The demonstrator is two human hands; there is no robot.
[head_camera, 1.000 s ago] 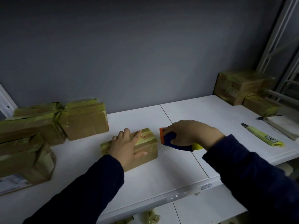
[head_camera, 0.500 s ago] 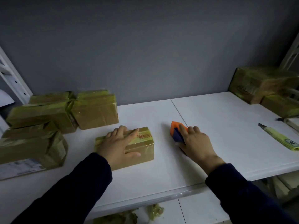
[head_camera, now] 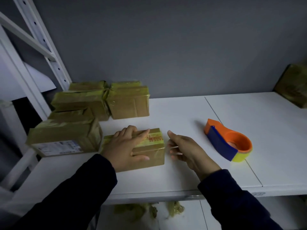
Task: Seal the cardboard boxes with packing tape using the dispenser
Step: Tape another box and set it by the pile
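One box [head_camera: 150,157] sits on the worktop [head_camera: 182,113], the left grip [head_camera: 126,146] flat on its lid, fingers straight. The right grip [head_camera: 184,150] hovers released at the box's right end. The dispenser [head_camera: 222,144] lies further right, apart, slanting toward the near edge, nearest the right grip.
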